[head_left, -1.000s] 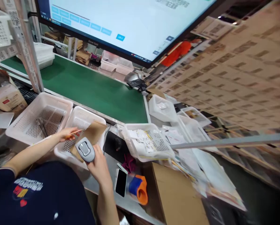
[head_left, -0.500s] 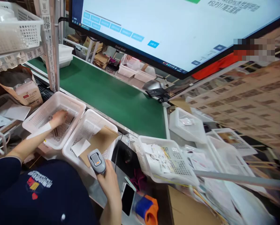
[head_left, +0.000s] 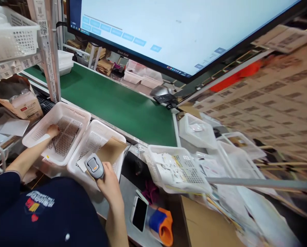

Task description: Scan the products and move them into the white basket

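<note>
My left hand [head_left: 52,131] reaches down into the left white plastic basket [head_left: 65,132], near its left wall. Its fingers are curled closed, and what they hold, if anything, I cannot make out. A thin dark strip [head_left: 54,145] lies just below it in the basket. My right hand [head_left: 110,183] grips a grey barcode scanner [head_left: 94,166] over the near side of a second white basket [head_left: 94,139]. Inside that basket lie a brown paper piece [head_left: 111,149] and a white slip [head_left: 81,163], partly hidden by the scanner.
Beyond the baskets runs a green conveyor belt [head_left: 112,103], with a large monitor [head_left: 143,27] overhead. To the right are a basket of paper labels [head_left: 168,168], a phone [head_left: 139,213] and an orange-and-blue tape dispenser [head_left: 163,223]. A metal shelf post [head_left: 51,51] rises at left.
My left hand has moved left within its basket. The scanner in my right hand has shifted left, covering more of the white slip. The green patch and large text on the monitor no longer show.
</note>
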Demonstrator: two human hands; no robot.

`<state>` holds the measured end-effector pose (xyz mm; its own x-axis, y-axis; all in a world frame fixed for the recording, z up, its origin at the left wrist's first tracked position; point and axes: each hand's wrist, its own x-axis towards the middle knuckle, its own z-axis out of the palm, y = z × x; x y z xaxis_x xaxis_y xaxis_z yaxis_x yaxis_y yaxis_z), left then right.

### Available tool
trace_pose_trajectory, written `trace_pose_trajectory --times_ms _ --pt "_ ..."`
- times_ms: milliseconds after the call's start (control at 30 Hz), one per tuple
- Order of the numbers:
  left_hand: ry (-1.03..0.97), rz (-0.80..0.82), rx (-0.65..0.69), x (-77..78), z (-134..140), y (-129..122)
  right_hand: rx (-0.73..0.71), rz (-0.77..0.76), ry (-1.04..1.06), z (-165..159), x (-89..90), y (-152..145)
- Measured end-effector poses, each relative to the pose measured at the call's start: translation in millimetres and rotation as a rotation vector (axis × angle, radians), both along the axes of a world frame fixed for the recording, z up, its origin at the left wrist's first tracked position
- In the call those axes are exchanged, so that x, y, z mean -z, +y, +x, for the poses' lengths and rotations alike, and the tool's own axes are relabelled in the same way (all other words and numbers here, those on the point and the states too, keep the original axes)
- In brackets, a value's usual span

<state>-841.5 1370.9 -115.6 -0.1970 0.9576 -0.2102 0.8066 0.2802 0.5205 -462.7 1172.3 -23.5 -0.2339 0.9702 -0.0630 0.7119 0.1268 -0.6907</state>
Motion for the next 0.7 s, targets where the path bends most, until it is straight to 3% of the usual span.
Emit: trace_pose_trajectory --times_ms 100,200,333,400,533,633,700 --pt "-0.154 0.084 0.028 -10.7 15 7 0.008 0.031 -0.025 -4 -3.3 5" --pt "-0.355 0.141 0.126 -28.3 47 7 0.06 0.044 -0.08 -11 -10.1 14" --pt "-0.746 0.156 0.281 -56.4 100 -8 0.134 0.104 -0.11 -17 -20.3 27" --pt "-0.848 0.168 0.348 -69.0 124 -19 0.175 0.133 -0.112 -16 -23.7 31" --pt "-0.855 0.173 0.444 -79.5 159 -33 0.243 0.173 -0.087 -1 -24.3 26" --pt "-0.773 0.139 0.526 -71.7 168 -28 0.269 0.206 -0.018 16 -18.0 15" --pt "-0.602 0.157 0.478 -60.6 162 -15 0.296 0.195 0.029 26 -11.3 6"
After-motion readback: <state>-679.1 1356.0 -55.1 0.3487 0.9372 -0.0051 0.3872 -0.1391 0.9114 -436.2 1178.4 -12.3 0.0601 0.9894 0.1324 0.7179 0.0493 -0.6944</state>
